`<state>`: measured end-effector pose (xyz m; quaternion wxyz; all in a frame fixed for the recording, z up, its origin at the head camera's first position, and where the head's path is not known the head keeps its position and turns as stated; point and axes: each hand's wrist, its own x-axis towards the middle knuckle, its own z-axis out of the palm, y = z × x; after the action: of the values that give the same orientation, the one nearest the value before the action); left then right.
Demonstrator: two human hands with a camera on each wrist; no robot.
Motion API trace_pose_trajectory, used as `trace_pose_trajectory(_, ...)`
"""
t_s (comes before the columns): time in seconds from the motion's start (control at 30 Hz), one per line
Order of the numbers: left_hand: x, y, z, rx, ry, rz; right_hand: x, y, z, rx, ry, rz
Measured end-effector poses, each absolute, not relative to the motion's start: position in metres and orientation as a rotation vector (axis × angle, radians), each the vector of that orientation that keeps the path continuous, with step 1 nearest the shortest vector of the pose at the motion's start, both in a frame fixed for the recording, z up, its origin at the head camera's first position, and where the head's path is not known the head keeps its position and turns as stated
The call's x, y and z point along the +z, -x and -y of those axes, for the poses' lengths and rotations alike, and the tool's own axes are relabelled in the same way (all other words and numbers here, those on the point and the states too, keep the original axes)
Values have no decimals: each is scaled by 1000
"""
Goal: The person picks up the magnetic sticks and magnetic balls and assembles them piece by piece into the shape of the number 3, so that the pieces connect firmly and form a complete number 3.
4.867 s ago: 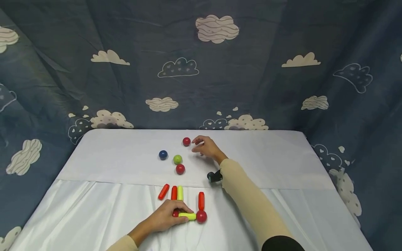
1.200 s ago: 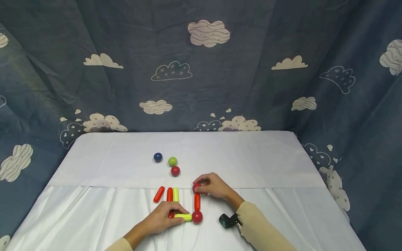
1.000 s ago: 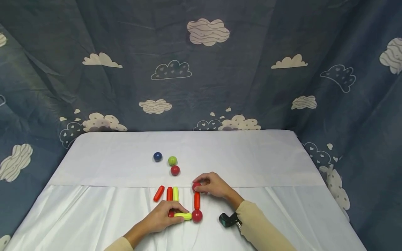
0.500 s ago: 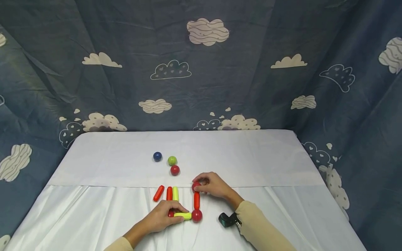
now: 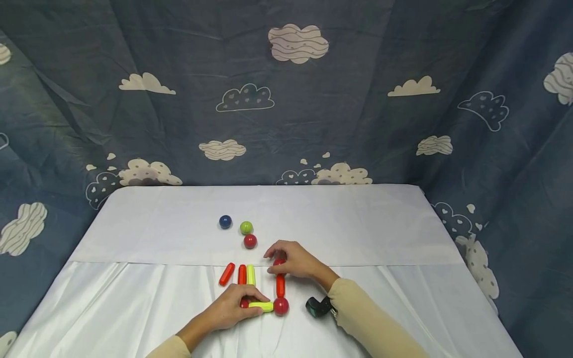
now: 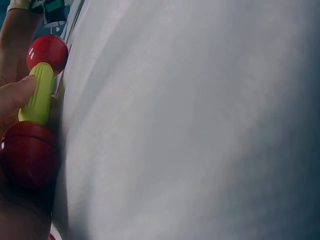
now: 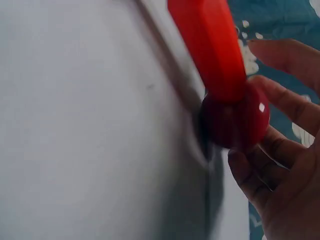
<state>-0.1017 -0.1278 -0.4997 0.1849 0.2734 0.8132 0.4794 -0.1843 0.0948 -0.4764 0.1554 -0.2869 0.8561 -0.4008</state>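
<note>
My left hand [image 5: 230, 306] pinches a yellow ribbed rod [image 6: 37, 97]. The rod joins a red ball [image 6: 47, 52] at one end and a second red ball [image 6: 29, 155] at the other, which in the head view is partly under the hand. From the right-hand ball, a red rod [image 5: 280, 286] runs away from me to another red ball [image 7: 237, 117]. Around that far ball my right hand [image 5: 293, 258] has its fingers spread, the fingertips reaching past it; whether one still touches it is hard to tell.
Loose on the white cloth [image 5: 156, 228] lie a blue ball [image 5: 225, 222], a green ball [image 5: 246, 227] and a red ball [image 5: 250, 241]. A tilted red rod [image 5: 227, 274] lies left of another red rod [image 5: 242, 274] and a yellow rod [image 5: 250, 275] side by side.
My right hand brought the farthest red ball to the red rod's far end, held it there, and now loosens its fingers, shifting slightly left and away. The left hand keeps its pinch.
</note>
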Motion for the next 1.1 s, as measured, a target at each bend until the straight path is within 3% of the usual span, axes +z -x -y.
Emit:
trace_pose_trajectory(0.57, -500, 102, 126, 1342, -780, -2295, -461, 222, -51, -620, 1042, -2189)
trace_pose_trajectory(1.1, -496, 102, 127, 1309, -729, -2304, -465, 227, -47, -597, 1086, -2213)
